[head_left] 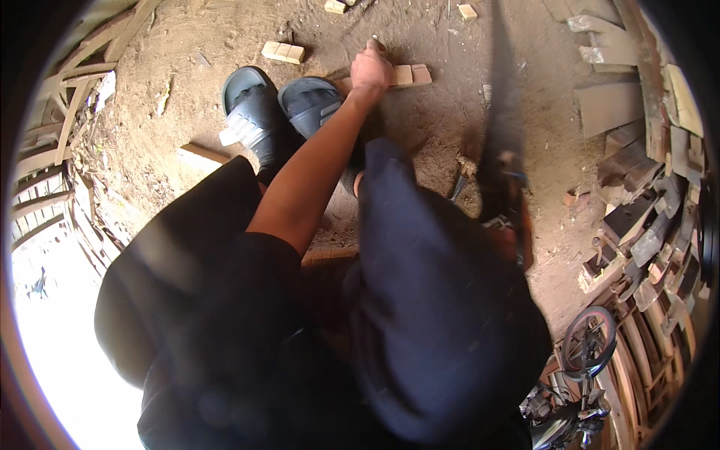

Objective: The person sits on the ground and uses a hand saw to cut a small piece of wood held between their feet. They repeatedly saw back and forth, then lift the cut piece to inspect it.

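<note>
My left forearm reaches forward between my knees. The left hand is closed over a short wooden piece on the dirt floor, beside the toe of my right sandal. Part of that wood is hidden under the hand. To the right of my right knee stands a long dark blade, motion-blurred, that looks like a handsaw with orange at its handle end. My right hand seems to be at this handle, mostly hidden by the knee and blur. The left sandal rests beside the other.
A notched wood block lies ahead of the sandals, with small offcuts farther off. A tool lies near my right knee. Stacked scrap wood lines the right side; a motorbike stands at the lower right.
</note>
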Available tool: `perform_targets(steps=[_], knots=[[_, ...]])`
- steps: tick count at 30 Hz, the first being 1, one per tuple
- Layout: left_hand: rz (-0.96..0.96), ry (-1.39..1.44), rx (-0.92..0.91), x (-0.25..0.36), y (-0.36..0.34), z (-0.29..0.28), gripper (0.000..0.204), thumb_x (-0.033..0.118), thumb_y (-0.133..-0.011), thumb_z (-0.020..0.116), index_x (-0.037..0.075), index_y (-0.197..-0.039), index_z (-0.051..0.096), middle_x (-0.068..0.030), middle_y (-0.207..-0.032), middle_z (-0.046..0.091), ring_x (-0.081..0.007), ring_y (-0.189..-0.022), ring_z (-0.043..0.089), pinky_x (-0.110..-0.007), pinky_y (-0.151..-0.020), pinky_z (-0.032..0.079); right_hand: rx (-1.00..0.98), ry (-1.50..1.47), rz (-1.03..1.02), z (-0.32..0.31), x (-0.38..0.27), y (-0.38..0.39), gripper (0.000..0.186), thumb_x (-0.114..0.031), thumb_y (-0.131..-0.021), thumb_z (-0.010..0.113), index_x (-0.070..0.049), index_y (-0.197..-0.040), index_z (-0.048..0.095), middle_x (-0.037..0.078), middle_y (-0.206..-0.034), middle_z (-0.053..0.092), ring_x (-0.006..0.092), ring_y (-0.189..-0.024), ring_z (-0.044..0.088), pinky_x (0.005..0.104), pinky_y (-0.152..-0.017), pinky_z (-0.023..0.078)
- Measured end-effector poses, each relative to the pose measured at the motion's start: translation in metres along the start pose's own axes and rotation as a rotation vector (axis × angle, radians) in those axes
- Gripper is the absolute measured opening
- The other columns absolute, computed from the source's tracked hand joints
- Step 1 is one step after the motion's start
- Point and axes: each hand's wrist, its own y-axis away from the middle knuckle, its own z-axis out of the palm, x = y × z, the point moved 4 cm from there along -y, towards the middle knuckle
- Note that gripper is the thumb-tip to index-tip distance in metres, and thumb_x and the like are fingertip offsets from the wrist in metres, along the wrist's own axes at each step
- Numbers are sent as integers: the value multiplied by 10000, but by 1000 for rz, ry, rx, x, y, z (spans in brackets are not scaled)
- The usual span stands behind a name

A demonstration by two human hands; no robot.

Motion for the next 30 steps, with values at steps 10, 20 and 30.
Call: perform_targets(steps=[10, 20, 30], knots=[[600, 302, 137, 99, -57, -112, 331, 323, -895, 545, 20, -919, 677, -232, -872, 689, -353, -813, 683, -447, -721, 530, 157, -290, -140, -129, -176, 2, 293, -225, -999, 458, -76, -747, 473, -12, -522, 295, 73, -398, 273, 230, -343, 232], [278, -93, -105, 33, -44, -122, 406, 349, -885, 521, 51, -1104, 688, -205, -1034, 693, -312, -952, 676, -374, -941, 505, 32, -419, -46, -101, -209, 50, 572, -197, -992, 443, 33, -1470, 227, -15, -502, 341, 74, -392, 331, 254, -405, 356], [390, -461, -283, -18, 21, -32, 490, 396, -871, 643, 146, -1288, 577, -126, -1214, 623, -285, -1205, 537, -520, -1040, 374, -224, -157, 587, 13, -113, 70, 487, -134, -946, 553, -6, -1402, 440, -22, -715, 543, 24, -533, 420, 186, -468, 333]])
